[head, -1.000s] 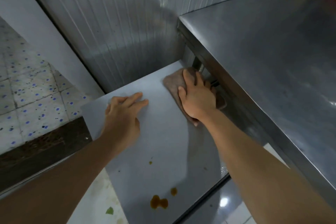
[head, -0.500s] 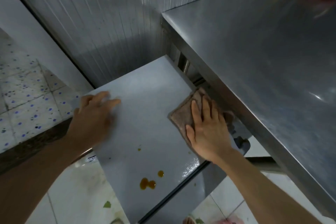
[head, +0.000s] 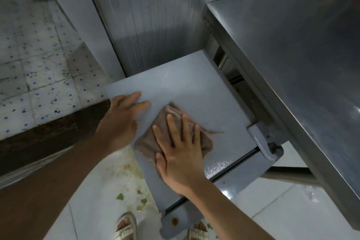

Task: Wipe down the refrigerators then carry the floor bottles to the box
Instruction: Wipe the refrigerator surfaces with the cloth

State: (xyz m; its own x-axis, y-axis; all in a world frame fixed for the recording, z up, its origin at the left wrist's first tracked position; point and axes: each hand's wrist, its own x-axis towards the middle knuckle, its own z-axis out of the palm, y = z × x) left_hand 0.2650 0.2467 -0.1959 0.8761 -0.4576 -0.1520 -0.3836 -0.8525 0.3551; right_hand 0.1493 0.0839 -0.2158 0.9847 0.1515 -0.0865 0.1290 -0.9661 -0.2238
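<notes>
The right hand [head: 181,154] presses a brown cloth [head: 202,140] flat-fingered onto the refrigerator top [head: 187,88], left hand [head: 120,123] open beside it

Bare grey refrigerator top [head: 187,84] open toward the ribbed wall [head: 155,15], steel bench [head: 292,54] overhanging close on the right, narrow gap between them, perhaps too tight for a hand, hinge cover [head: 262,142] jutting at the front corner.

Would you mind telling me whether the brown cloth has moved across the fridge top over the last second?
Yes. The brown cloth, under the right hand, has slid from the back corner beside the steel table toward the fridge top's front edge.
</notes>
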